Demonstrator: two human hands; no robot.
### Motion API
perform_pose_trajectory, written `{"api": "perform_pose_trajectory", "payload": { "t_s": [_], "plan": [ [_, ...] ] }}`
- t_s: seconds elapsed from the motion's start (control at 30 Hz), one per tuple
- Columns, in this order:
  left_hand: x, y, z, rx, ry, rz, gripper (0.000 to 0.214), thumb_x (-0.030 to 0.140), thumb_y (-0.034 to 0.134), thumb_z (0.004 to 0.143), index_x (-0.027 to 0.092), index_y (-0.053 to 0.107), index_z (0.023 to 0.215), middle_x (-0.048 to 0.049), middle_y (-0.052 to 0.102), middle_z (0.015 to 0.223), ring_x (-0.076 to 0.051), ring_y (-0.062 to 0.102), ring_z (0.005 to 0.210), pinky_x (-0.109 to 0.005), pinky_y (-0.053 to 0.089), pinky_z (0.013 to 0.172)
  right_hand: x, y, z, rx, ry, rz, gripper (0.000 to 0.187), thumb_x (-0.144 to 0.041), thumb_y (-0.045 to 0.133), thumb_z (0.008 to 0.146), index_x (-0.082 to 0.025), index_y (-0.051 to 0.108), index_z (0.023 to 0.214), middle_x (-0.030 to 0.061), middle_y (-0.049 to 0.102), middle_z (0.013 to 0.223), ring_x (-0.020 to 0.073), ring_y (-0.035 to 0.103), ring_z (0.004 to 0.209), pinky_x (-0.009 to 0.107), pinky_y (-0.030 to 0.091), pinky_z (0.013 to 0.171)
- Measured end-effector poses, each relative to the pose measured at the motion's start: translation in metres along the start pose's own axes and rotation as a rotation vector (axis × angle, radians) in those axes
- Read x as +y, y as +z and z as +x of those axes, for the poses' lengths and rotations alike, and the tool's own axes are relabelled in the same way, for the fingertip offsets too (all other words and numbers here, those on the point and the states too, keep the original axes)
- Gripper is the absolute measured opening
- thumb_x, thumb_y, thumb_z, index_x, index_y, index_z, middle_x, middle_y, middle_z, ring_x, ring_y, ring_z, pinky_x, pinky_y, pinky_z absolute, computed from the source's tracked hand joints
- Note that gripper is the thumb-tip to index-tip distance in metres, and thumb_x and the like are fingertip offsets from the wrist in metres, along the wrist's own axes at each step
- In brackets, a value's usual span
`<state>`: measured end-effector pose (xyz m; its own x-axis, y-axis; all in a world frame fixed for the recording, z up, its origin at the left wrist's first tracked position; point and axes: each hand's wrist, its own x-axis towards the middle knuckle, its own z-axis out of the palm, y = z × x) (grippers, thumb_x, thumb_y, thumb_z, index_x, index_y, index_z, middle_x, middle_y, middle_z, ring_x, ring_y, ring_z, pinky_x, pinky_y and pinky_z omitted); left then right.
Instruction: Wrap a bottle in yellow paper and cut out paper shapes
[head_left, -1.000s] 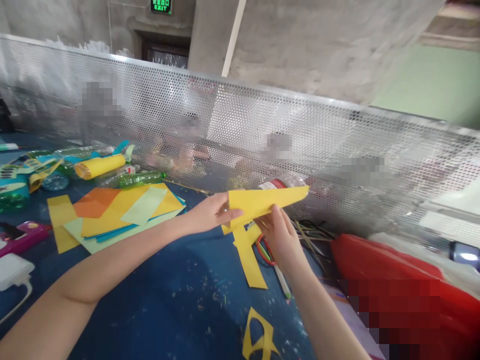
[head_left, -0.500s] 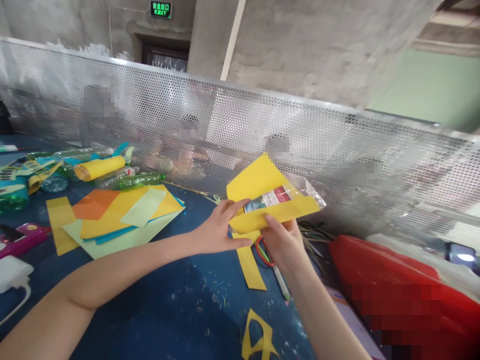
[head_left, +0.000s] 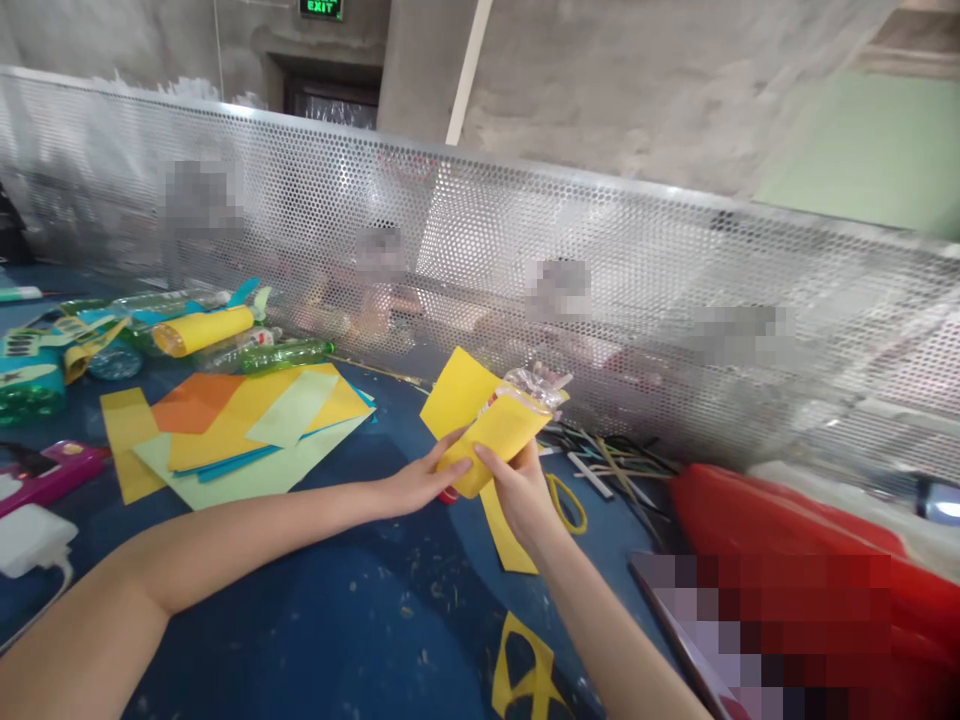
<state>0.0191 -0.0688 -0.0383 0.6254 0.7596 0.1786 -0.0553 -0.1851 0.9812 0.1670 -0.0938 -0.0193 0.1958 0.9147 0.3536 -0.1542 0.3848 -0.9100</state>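
Note:
A clear plastic bottle (head_left: 534, 382) is wrapped in a sheet of yellow paper (head_left: 480, 425), held above the blue table (head_left: 360, 610). My left hand (head_left: 420, 482) grips the paper's lower left edge, thumb and fingers pinched round it. From below, my right hand (head_left: 517, 490) is closed round the wrapped bottle. Only the crumpled top of the bottle shows above the paper; its lower end is hidden by the wrap.
A stack of coloured paper sheets (head_left: 247, 425) lies at the left, with bottles (head_left: 281, 357) and a yellow roll (head_left: 199, 332) behind it. Yellow paper offcuts (head_left: 525, 675) lie near me. A perforated metal screen (head_left: 600, 290) closes the back. A red object (head_left: 795, 540) sits at the right.
The yellow paper has been rolled tighter round the bottle and turned more upright. Both hands have moved down and closer together.

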Motion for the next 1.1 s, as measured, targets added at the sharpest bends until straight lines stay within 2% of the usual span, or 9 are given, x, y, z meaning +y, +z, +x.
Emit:
{"api": "perform_pose_trajectory", "payload": {
  "t_s": [0.17,0.33,0.5,0.67,0.83,1.0,1.1],
  "plan": [
    [0.000,-0.007,-0.009,-0.061,0.103,0.094,0.068,0.054,0.040,0.088,0.029,0.015,0.146,-0.0030,0.030,0.148,-0.023,0.026,0.136,-0.038,0.023,0.112,-0.005,0.006,-0.004,-0.014,0.024,-0.049,0.064,-0.032,0.077,0.063,-0.026,0.047,0.119,0.0066,0.065,0.111,0.0245,0.062,0.099,0.042,0.051,0.087],
    [-0.003,-0.013,-0.010,0.001,0.141,0.187,0.068,0.055,0.038,0.089,0.026,0.014,0.146,-0.0052,0.030,0.149,-0.024,0.028,0.135,-0.040,0.020,0.113,-0.005,0.016,0.003,-0.012,-0.045,-0.062,0.069,-0.030,0.077,0.063,-0.027,0.043,0.122,0.0062,0.062,0.115,0.0225,0.062,0.098,0.039,0.051,0.086],
    [-0.012,-0.019,-0.009,0.048,0.157,0.239,0.065,0.053,0.035,0.091,0.024,0.016,0.146,-0.0032,0.024,0.151,-0.021,0.020,0.138,-0.037,0.015,0.114,0.002,0.025,0.011,0.028,-0.113,-0.070,0.070,-0.030,0.077,0.063,-0.027,0.041,0.123,0.0054,0.061,0.115,0.0205,0.062,0.096,0.036,0.051,0.085],
    [-0.018,-0.021,-0.007,0.038,0.161,0.241,0.066,0.052,0.035,0.091,0.022,0.014,0.146,-0.0062,0.035,0.146,-0.021,0.032,0.133,-0.036,0.022,0.112,0.000,0.027,0.012,0.047,-0.124,-0.103,0.068,-0.031,0.077,0.062,-0.026,0.043,0.120,0.0054,0.063,0.110,0.0213,0.063,0.094,0.036,0.052,0.083],
    [-0.020,-0.021,-0.006,0.028,0.135,0.261,0.064,0.051,0.033,0.092,0.020,0.016,0.146,-0.0081,0.041,0.141,-0.022,0.038,0.130,-0.037,0.028,0.110,0.001,0.027,0.017,0.042,-0.145,-0.122,0.064,-0.032,0.077,0.062,-0.024,0.047,0.117,0.0056,0.064,0.105,0.0215,0.064,0.090,0.036,0.053,0.080],
    [-0.017,-0.018,-0.007,-0.018,0.231,0.370,0.059,0.045,0.035,0.093,0.021,0.018,0.145,-0.0097,0.052,0.129,-0.024,0.048,0.119,-0.041,0.034,0.104,0.005,0.024,0.015,0.169,-0.207,-0.174,0.057,-0.033,0.076,0.062,-0.021,0.050,0.111,0.0072,0.065,0.103,0.0214,0.064,0.085,0.036,0.053,0.076],
    [-0.019,-0.014,-0.010,0.026,0.305,0.468,0.058,0.043,0.042,0.091,0.023,0.025,0.143,-0.0112,0.051,0.125,-0.025,0.049,0.114,-0.043,0.037,0.101,0.005,0.021,0.012,0.201,-0.204,-0.163,0.049,-0.034,0.075,0.064,-0.020,0.052,0.105,0.0067,0.066,0.100,0.0216,0.065,0.084,0.036,0.053,0.074]
  ]
}}
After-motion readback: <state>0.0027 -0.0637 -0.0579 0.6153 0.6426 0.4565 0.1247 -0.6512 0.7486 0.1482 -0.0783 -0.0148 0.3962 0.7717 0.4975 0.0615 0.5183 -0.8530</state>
